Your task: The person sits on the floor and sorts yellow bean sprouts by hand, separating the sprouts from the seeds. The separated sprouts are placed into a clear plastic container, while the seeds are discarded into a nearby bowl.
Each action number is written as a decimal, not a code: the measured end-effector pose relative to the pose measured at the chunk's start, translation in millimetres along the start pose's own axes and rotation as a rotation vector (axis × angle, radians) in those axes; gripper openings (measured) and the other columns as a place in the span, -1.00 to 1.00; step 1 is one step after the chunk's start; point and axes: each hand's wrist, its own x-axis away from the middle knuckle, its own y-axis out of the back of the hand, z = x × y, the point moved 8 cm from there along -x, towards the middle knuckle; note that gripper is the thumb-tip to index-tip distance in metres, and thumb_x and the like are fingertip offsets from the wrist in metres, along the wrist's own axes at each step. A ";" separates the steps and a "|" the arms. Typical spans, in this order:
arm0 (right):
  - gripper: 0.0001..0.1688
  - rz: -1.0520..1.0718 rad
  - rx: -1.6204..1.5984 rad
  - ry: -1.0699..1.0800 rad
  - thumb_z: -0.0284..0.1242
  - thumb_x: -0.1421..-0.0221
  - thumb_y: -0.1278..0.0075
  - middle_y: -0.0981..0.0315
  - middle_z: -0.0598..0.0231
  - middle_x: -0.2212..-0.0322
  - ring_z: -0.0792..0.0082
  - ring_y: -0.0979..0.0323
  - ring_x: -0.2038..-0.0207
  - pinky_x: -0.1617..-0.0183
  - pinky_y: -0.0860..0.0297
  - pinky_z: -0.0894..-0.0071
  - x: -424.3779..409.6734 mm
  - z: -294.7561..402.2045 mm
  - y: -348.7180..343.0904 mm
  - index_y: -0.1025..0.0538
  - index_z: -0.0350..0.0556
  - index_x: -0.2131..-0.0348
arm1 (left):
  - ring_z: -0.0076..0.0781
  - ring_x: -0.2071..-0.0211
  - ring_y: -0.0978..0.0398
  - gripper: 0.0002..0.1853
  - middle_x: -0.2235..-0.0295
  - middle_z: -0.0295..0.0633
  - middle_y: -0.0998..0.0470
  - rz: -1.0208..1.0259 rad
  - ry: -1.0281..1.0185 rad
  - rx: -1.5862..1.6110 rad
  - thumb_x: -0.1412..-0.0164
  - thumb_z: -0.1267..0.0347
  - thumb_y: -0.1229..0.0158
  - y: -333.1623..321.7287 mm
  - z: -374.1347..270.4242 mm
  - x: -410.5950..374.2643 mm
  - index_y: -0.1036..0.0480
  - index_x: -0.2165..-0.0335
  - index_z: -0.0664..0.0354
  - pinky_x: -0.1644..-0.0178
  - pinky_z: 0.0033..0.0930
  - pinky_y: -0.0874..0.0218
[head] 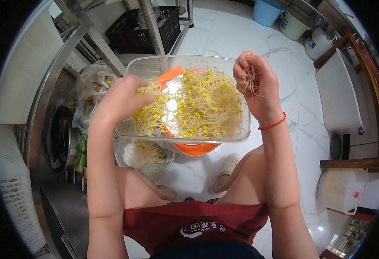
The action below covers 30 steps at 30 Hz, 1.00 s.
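Observation:
A clear plastic bin (183, 140) lies before me with soybean sprouts in two piles. The larger sprout pile (208, 103) fills its right side; the smaller sprout pile (149, 118) lies at the left. My left hand (124, 97), blurred, is over the smaller pile, thumb and fingers apart around some sprouts; whether it grips any is unclear. At the bin's right rim, my raised right hand (257, 81) is closed on a bunch of thin sprout roots (250, 81). An orange object (197, 149) shows under the bin, partly hidden.
Below the bin's left side, a clear-lined container (144, 158) holds pale root scraps. Plastic bags (94, 90) sit on the metal shelf at left. A black crate (144, 32) stands behind. Blue (267, 13) and pale green buckets (293, 26) stand at the far right.

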 end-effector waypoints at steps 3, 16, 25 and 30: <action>-0.62 -0.006 0.015 -0.066 -0.17 -0.32 0.16 -0.09 0.55 0.65 0.70 0.06 0.62 0.60 0.12 0.66 -0.6 -4.9 6.1 -0.22 0.10 0.52 | -0.12 0.24 -0.55 -0.72 0.34 -0.06 -0.61 -0.102 -0.082 -0.348 -0.04 0.29 -0.29 -1.8 -2.8 9.7 -0.62 0.26 0.19 0.07 -0.13 -0.33; -0.58 -0.012 0.095 -0.117 -0.11 -0.31 0.10 -0.08 0.58 0.69 0.72 0.06 0.65 0.61 0.11 0.67 -2.4 -12.5 -9.3 -0.31 0.05 0.51 | 0.02 0.25 -0.51 -0.72 0.30 -0.03 -0.56 -0.038 -0.373 0.069 0.05 0.54 -0.20 -86.6 -74.9 -53.1 -0.55 0.26 0.26 0.12 -0.10 -0.35; -0.56 0.021 0.099 -0.090 -0.07 -0.24 0.01 -0.13 0.59 0.68 0.71 0.03 0.62 0.56 0.09 0.63 -0.5 -0.2 4.9 -0.36 0.05 0.54 | -0.63 0.41 -0.42 -0.78 0.44 -0.29 -0.54 0.059 -0.102 0.704 -0.12 0.43 -0.21 -14.6 -69.2 -41.0 -0.55 0.24 0.32 0.31 -0.53 -0.23; -0.64 0.002 0.154 -0.033 -0.12 -0.21 -0.05 -0.12 0.63 0.68 0.75 0.05 0.63 0.56 0.10 0.64 0.2 9.5 9.1 -0.48 -0.01 0.43 | -0.71 0.46 -0.36 -0.78 0.46 -0.42 -0.53 0.032 -0.067 1.090 -0.15 0.34 -0.27 4.2 -69.5 -36.0 -0.56 0.28 0.27 0.33 -0.60 -0.18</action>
